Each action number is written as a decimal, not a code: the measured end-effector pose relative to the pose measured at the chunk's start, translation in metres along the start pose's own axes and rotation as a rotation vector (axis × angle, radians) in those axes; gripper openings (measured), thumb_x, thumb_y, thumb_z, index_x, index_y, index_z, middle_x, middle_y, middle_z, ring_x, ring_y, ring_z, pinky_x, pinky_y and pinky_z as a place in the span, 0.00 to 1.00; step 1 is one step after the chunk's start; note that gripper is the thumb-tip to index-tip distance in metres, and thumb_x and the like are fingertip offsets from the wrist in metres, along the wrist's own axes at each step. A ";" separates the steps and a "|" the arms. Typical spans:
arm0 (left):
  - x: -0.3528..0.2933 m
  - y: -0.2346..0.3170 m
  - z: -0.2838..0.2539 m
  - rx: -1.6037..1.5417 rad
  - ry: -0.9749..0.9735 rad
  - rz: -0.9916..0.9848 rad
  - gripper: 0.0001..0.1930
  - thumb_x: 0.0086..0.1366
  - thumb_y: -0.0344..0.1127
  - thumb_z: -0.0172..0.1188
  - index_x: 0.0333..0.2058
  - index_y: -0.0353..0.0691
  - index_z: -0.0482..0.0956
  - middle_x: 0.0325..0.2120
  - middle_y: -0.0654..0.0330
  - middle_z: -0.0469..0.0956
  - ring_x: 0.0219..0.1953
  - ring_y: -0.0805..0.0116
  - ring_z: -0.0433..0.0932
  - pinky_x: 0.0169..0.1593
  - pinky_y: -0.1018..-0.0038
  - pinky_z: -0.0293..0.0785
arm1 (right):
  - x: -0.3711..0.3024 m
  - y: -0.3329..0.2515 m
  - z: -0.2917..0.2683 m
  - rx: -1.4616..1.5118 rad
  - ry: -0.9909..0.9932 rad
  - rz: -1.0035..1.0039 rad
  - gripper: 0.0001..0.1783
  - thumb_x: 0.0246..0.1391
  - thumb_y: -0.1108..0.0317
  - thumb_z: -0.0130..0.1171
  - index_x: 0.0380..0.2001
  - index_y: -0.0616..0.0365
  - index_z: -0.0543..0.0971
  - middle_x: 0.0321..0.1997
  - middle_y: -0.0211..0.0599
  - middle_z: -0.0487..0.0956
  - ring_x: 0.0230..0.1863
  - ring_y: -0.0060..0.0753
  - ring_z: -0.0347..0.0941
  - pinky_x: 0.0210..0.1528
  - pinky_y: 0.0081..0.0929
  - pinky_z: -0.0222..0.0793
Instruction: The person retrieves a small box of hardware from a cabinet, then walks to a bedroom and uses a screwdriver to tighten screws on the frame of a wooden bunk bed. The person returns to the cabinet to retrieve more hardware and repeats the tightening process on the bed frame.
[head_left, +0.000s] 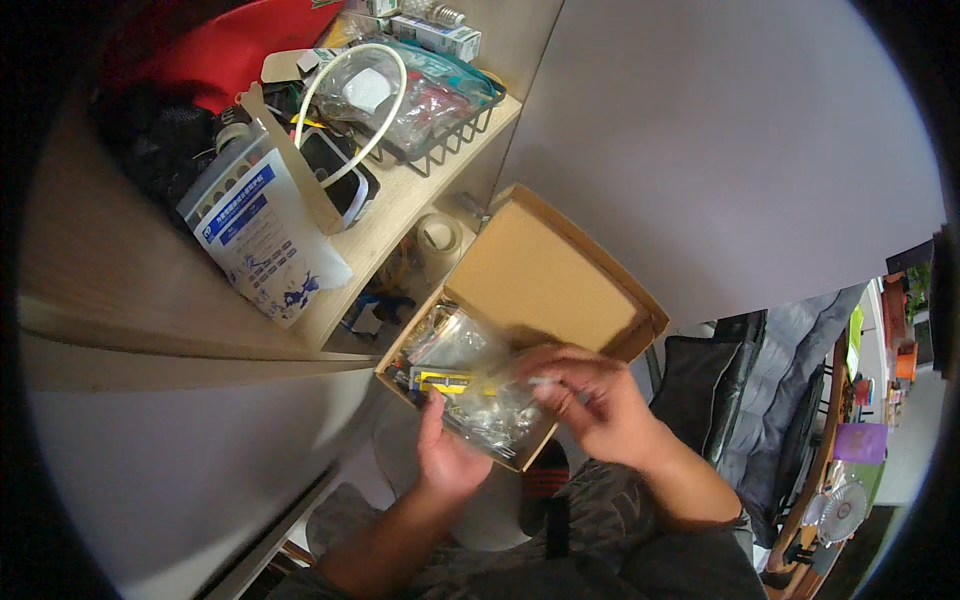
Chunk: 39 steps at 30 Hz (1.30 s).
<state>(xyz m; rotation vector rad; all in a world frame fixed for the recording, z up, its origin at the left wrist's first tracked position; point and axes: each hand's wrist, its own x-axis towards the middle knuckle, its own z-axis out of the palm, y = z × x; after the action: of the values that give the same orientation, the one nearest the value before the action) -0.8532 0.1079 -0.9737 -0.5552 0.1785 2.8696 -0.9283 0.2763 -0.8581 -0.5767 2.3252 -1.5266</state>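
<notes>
lettering [234, 200] marks white pouch [312, 262], left hand [452, 452] holding cardboard box [565, 275].

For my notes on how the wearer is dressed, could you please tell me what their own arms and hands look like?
The ungloved left hand and ungloved right hand show no watch or bracelet at the wrist. The forearms are bare up to a dark fabric right sleeve and a dark fabric left sleeve at the lower edge.
</notes>
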 end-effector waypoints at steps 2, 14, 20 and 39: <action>0.000 0.001 0.003 0.020 -0.026 0.018 0.34 0.71 0.58 0.46 0.67 0.43 0.58 0.65 0.53 0.64 0.65 0.52 0.63 0.68 0.51 0.56 | -0.001 0.002 -0.004 0.250 0.136 0.140 0.12 0.66 0.69 0.55 0.41 0.68 0.81 0.42 0.38 0.82 0.46 0.25 0.76 0.51 0.24 0.69; -0.004 0.003 0.002 0.032 -0.142 -0.072 0.32 0.71 0.61 0.45 0.63 0.44 0.63 0.56 0.56 0.72 0.55 0.57 0.72 0.60 0.55 0.66 | -0.004 -0.003 0.000 -0.212 -0.238 -0.142 0.08 0.52 0.75 0.61 0.37 0.61 0.79 0.57 0.49 0.76 0.58 0.54 0.72 0.58 0.43 0.69; -0.004 -0.009 -0.006 0.098 -0.110 -0.048 0.30 0.73 0.59 0.41 0.61 0.43 0.64 0.53 0.58 0.72 0.53 0.62 0.72 0.59 0.60 0.67 | 0.013 0.001 0.015 -0.367 -0.085 -0.220 0.08 0.51 0.71 0.63 0.35 0.61 0.81 0.63 0.52 0.70 0.59 0.56 0.69 0.59 0.44 0.66; -0.005 -0.003 -0.003 0.058 -0.138 0.074 0.46 0.65 0.74 0.39 0.66 0.40 0.58 0.61 0.55 0.68 0.62 0.57 0.66 0.62 0.57 0.65 | -0.008 0.007 0.022 -0.378 -0.199 -0.403 0.14 0.45 0.71 0.64 0.38 0.62 0.83 0.55 0.40 0.76 0.53 0.46 0.73 0.55 0.40 0.70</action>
<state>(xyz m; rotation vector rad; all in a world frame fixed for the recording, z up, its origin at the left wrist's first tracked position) -0.8471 0.1094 -0.9749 -0.3445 0.2638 2.9506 -0.9130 0.2652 -0.8731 -1.2948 2.4505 -1.1005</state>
